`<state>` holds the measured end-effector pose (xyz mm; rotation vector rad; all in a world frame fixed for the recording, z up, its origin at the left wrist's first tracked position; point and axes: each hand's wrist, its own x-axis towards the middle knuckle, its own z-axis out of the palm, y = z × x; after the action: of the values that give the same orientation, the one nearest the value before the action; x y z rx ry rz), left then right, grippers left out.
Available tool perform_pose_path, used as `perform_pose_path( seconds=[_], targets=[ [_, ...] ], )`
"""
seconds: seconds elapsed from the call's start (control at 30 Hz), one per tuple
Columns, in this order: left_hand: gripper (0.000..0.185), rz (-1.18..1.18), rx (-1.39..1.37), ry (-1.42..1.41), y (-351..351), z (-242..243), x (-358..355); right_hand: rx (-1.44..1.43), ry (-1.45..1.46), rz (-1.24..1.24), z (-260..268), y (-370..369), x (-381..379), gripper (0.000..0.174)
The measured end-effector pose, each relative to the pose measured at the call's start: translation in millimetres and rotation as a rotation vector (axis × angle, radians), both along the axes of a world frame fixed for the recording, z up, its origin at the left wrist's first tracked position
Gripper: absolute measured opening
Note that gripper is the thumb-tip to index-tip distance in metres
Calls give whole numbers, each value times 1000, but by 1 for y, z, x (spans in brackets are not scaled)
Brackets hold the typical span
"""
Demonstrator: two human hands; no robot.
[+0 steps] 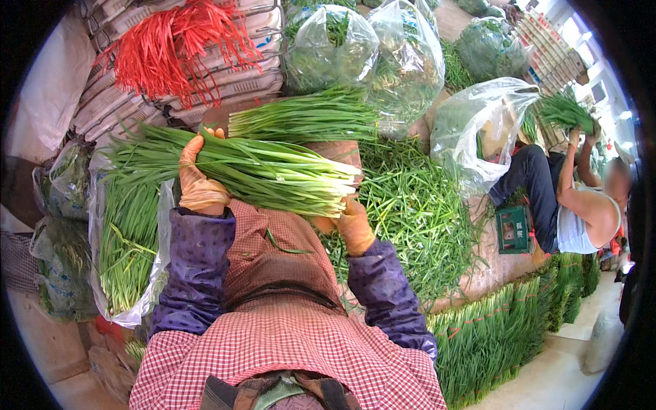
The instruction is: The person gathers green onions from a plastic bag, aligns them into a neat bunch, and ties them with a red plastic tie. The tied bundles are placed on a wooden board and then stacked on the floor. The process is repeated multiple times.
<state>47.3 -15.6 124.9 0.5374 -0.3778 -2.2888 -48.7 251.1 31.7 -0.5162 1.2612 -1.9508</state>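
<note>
A thick bunch of garlic chives (271, 166) lies sideways across my lap, pale stem ends to the right and green leaf tips to the left. My left hand (202, 177), in an orange glove, is wrapped around the leafy half. At the stem ends, my right hand (353, 225), gloved too, grips the bunch from below; its fingers are partly hidden. Just beyond, a second bunch of chives (302, 117) rests on a brown board (335, 148). Loose chive trimmings (415, 220) form a wide heap to the right of my hands.
Red plastic ties (174, 48) hang over stacked crates (256, 82). An open plastic bag of chives (130, 241) stands at my left. Filled clear bags (333, 56) line the far side. Tied chive bundles (492, 328) stand right. Another person (584, 205) sits beside a green crate (514, 230), holding chives.
</note>
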Motion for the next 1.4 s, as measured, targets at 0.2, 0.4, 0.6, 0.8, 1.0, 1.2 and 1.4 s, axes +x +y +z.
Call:
perform_pose_path(
  seconds=[0.2, 0.4, 0.6, 0.8, 1.0, 1.2, 1.4],
  targets=[
    [15, 94, -4, 12, -12, 8, 16, 378, 158, -64, 0, 127, -36, 35],
    [17, 104, -62, -30, -1, 3, 6, 599, 420, -215, 18, 118, -11, 46],
    [17, -35, -134, -44, 18, 11, -1, 587, 1436, -378, 69, 12, 24, 27],
    [23, 64, -127, -188, 15, 13, 6, 543, 1149, -331, 49, 53, 6, 20],
    [24, 45, -83, -153, 16, 13, 3, 741, 1319, -258, 55, 78, 9, 40],
    [23, 56, -176, -204, 33, 16, 1, 648, 1539, -255, 48, 24, 9, 4],
    [28, 147, -115, -205, 15, 16, 12, 682, 621, -347, 8, 119, -35, 25]
  ],
)
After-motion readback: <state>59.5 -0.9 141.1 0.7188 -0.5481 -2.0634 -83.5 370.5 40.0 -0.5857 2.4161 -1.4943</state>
